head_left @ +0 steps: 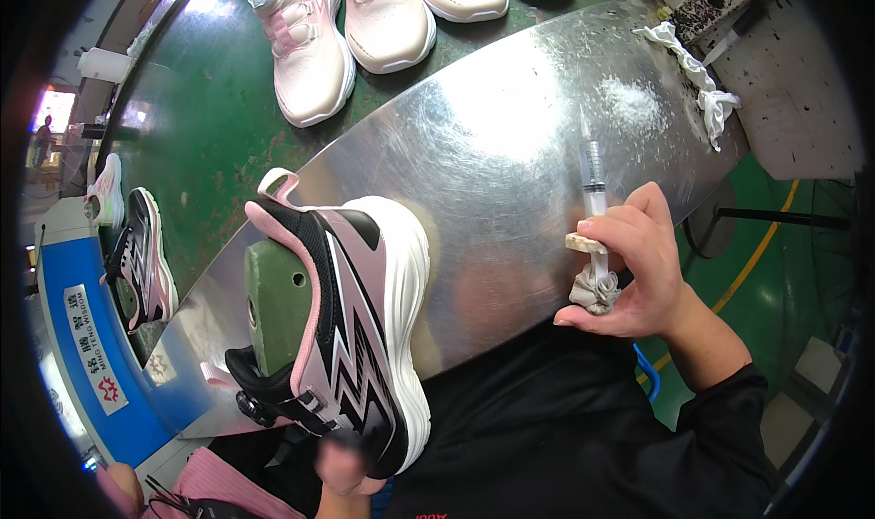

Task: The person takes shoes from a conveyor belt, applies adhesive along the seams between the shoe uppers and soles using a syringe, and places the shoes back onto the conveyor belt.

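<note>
My right hand (632, 266) holds a plastic syringe (592, 167) upright over the metal sheet, its thin tip pointing away from me. A pale piece is fitted around the syringe flange, and a crumpled grey wrapping (595, 290) covers the plunger end, near my thumb. At the bottom, my left hand (348, 474), partly blurred, grips the toe end of a pink, black and white sports shoe (362, 300). This shoe lies tilted with its white sole to the right. A green shoe last (277, 300) fills its opening, and a dial (253, 408) sits at the tongue.
A scratched metal sheet (492, 245) lies on the green table (205, 109). Several pale pink shoes (307, 61) stand at the back. Another black-and-pink shoe (143, 259) rests at left. White powder (632, 102) and a crumpled white strip (687, 64) lie far right. A person's pink garment (219, 488) shows lower left.
</note>
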A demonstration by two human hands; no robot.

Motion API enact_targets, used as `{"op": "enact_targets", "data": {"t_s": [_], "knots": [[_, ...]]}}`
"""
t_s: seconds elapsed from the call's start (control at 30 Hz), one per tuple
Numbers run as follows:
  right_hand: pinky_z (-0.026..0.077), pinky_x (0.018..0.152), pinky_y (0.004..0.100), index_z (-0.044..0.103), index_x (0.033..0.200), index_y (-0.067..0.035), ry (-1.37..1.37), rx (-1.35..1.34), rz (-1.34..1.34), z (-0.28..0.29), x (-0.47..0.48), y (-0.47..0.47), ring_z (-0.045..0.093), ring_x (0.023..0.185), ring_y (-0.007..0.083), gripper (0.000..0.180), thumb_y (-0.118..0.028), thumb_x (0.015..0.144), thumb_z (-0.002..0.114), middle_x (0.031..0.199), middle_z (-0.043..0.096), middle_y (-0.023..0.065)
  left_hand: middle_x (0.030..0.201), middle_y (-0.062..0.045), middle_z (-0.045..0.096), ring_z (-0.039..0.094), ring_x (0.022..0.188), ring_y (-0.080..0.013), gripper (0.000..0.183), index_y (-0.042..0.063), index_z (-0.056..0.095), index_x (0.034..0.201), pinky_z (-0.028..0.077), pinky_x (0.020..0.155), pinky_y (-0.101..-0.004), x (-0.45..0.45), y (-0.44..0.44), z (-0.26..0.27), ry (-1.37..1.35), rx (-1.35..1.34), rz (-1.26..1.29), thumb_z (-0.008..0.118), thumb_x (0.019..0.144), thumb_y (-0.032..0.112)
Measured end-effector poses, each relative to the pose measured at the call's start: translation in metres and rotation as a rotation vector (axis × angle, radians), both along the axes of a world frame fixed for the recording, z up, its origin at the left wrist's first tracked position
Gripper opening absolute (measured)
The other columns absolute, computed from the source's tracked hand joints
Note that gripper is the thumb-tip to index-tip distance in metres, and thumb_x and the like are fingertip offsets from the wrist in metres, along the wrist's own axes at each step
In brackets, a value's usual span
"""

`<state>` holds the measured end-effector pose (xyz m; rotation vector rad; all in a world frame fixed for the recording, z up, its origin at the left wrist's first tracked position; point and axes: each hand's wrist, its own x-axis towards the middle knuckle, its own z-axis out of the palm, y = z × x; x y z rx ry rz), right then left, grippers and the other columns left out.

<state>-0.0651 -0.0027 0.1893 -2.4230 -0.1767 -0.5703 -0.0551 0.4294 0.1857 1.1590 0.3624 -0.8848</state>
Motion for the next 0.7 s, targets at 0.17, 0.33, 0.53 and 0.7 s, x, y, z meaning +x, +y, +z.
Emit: {"op": "enact_targets", "data": {"t_s": [0.17, 0.33, 0.53, 0.7], "knots": [[0.033, 0.066, 0.0310, 0.056, 0.111, -0.007, 0.001, 0.000, 0.002, -0.001, 0.007, 0.002, 0.047, 0.068, 0.0189, 0.065, -0.039, 0.061, 0.083, 0.090, 0.062, 0.0036, 0.139, -0.014, 0.044, 0.043, 0.129, -0.0269, 0.053, 0.002, 0.042, 0.136, 0.031, 0.111, -0.0428, -0.003, 0.020, -0.009, -0.079, -0.133, -0.019, 0.056, 0.091, 0.025], [0.034, 0.067, 0.0310, 0.057, 0.110, -0.007, 0.014, 0.002, -0.004, 0.001, 0.014, 0.005, 0.048, 0.069, 0.0188, 0.064, -0.038, 0.061, 0.084, 0.088, 0.062, 0.0033, 0.111, -0.011, 0.050, 0.049, 0.101, -0.0243, 0.031, 0.003, 0.052, 0.109, 0.038, 0.089, -0.0374, -0.001, 0.005, 0.000, -0.054, 0.052, 0.241, 0.056, 0.083, 0.021], [0.036, 0.065, 0.0307, 0.059, 0.106, -0.008, -0.012, 0.072, -0.026, -0.001, 0.017, -0.002, 0.044, 0.067, 0.0207, 0.060, -0.036, 0.059, 0.084, 0.084, 0.060, 0.0022, 0.130, -0.019, 0.052, 0.054, 0.114, -0.0373, 0.053, 0.002, 0.042, 0.134, 0.041, 0.101, -0.0519, 0.045, -0.005, 0.013, -0.389, 0.064, -0.006, 0.050, 0.088, 0.026], [0.039, 0.061, 0.0311, 0.060, 0.103, -0.009, -0.010, 0.083, -0.059, -0.002, 0.014, -0.002, 0.043, 0.066, 0.0219, 0.058, -0.036, 0.057, 0.083, 0.076, 0.056, 0.0012, 0.129, -0.019, 0.053, 0.056, 0.112, -0.0335, 0.048, -0.003, 0.043, 0.131, 0.046, 0.097, -0.0454, 0.147, -0.036, 0.012, -0.372, -0.132, 0.142, 0.044, 0.092, 0.025]]}}
